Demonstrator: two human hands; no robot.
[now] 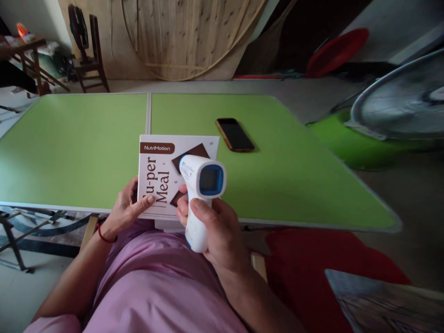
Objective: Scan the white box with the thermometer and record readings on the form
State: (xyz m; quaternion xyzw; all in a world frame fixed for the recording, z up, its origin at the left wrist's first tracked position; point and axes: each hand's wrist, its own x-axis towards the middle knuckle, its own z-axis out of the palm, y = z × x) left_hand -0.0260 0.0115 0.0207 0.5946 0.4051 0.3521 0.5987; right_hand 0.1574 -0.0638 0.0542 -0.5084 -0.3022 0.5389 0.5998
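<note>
A white infrared thermometer [197, 226] with blue trim is wrapped in my right hand [222, 231], thumb on its back. Its small screen [211, 179] faces me and looks dark. My left hand [130, 203] grips the lower left edge of a white box [147, 178] printed "NutriMotion" and "Meal", with brown squares pictured on it. The thermometer's head is in front of the box's right part and hides some of the print. Whether the two touch, I cannot tell. The box is held up at the near edge of the green table [86, 148].
A smartphone [236, 134] in a brown case lies on the table beyond the box. On the right are a large fan [402, 97] and a green basin [364, 148]. A wooden chair [88, 64] stands at the back left, near part of another person [15, 76].
</note>
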